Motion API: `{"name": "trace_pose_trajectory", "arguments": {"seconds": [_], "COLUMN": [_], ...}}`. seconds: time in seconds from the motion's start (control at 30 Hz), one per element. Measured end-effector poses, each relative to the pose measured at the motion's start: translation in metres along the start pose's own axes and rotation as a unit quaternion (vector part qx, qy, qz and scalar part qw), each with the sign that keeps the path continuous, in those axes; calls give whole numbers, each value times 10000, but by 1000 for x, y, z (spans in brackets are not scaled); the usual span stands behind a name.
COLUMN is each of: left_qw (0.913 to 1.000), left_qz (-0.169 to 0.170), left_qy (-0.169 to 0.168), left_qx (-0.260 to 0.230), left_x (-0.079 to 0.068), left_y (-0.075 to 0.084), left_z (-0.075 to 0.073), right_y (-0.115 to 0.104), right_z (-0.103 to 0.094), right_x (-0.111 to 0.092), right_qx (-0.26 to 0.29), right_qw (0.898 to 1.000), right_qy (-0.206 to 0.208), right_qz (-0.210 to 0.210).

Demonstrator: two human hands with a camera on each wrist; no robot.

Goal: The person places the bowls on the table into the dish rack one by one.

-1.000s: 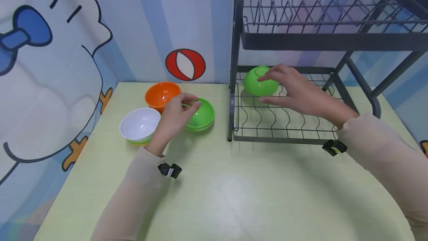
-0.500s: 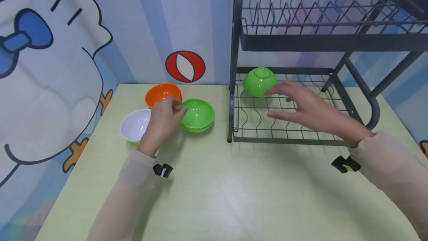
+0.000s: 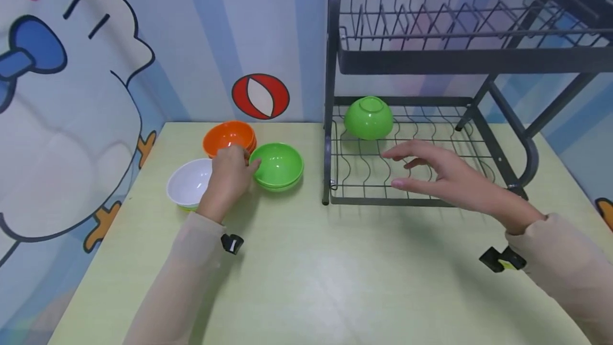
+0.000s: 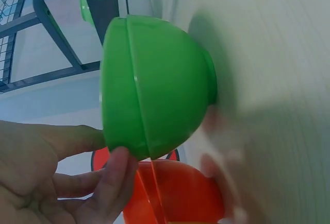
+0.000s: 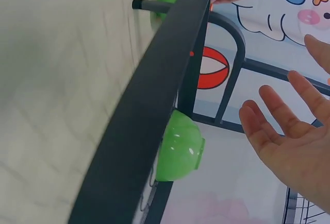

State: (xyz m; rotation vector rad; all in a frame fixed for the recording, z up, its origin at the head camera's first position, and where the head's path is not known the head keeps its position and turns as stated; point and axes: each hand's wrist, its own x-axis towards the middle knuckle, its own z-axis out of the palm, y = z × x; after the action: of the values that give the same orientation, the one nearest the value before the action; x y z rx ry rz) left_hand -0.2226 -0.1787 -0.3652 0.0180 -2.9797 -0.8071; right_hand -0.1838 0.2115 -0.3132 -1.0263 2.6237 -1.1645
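My left hand [image 3: 229, 177] is at the left rim of a stack of green bowls [image 3: 280, 166] on the table. In the left wrist view, its thumb and a finger pinch the rim of the upper green bowl [image 4: 116, 80], which sits inside the lower one. Right beside that hand stand the stacked orange bowls [image 3: 227, 136], partly hidden by it. Over the front of the rack's lower shelf, my right hand [image 3: 440, 174] hovers with fingers spread, holding nothing. Behind it, another green bowl [image 3: 369, 118] rests upside down on the wires.
A white bowl [image 3: 189, 180] tops another stack at the left, partly behind the left hand. The dark dish rack [image 3: 392, 202] stands at the right, its upper tier [image 3: 460, 62] overhanging the lower shelf. A decorated wall [image 3: 201, 41] rises behind the table [image 3: 306, 281].
My right hand has drawn back from the upturned green bowl, toward the front right. My left hand has shifted left and down to the green stack's left rim.
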Motion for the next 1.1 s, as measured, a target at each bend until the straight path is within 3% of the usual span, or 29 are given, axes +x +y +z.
{"name": "trace_pose_trajectory", "arguments": {"seconds": [0.27, 0.67, 0.9, 1.1], "left_qw": [9997, 9999, 9996, 9994], "left_qz": [-182, -43, -172, -92], "left_qy": [-139, 109, 79, 139], "left_qx": [73, 23, -214, -307], "left_x": [6, 5, 0, -4], "left_y": [-2, -5, 0, 6], "left_z": [6, 8, -2, -15], "right_y": [4, 14, 18, 17], "right_z": [9, 21, 28, 34], "right_x": [-14, -23, -27, -29], "right_qx": [181, 604, 1111, 1498], "right_qw": [9995, 9973, 9936, 9885], "right_qy": [20, -82, -50, 58], "right_qz": [261, 408, 215, 204]}}
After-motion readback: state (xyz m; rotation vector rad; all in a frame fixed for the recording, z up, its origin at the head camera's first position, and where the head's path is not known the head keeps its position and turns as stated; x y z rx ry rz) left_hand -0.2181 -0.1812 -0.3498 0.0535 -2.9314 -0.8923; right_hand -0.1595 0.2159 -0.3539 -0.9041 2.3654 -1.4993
